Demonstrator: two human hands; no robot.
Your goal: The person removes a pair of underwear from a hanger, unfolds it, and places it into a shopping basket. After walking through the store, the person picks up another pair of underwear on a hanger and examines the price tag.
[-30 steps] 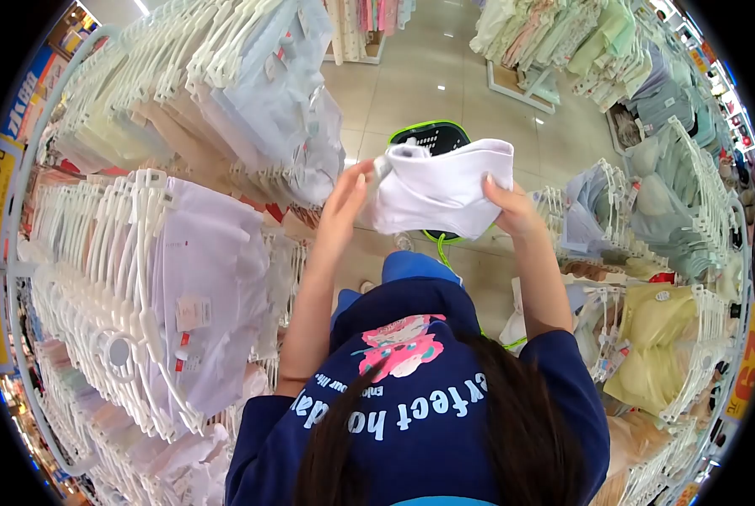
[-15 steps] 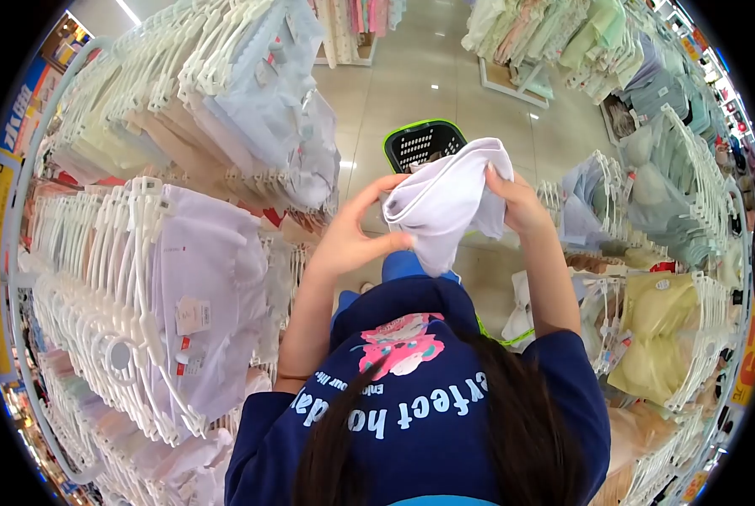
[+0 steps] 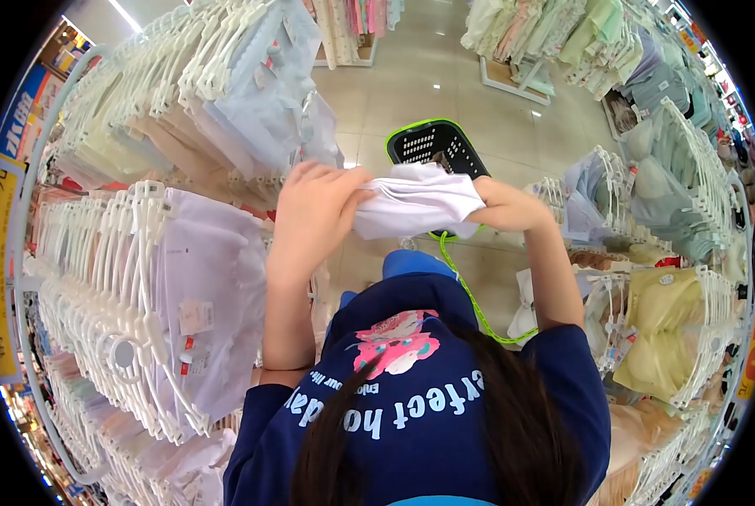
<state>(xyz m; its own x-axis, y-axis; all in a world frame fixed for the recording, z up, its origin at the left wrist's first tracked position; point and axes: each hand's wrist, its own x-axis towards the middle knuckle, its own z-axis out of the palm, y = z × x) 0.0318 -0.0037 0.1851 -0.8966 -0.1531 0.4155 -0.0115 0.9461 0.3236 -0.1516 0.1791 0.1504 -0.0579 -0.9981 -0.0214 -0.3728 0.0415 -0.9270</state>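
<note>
It's bright in here, an even, whitish light, with one ceiling strip [image 3: 124,15] glowing at the upper left of the frame. The pale floor [image 3: 369,101] throws back small white glints at upper centre. Soft shadows mark the folds of the lilac cloth [image 3: 415,207] mid-frame. Toward the edges everything bows outward, and the corners drop to black. Far lower left looks smeared, perhaps out of focus.

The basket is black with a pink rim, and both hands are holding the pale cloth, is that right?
Not quite: the rim of the basket is bright green, not pink, as the head view shows. The rest is right: the basket is black, and the left hand and right hand are both holding the pale cloth.
</note>
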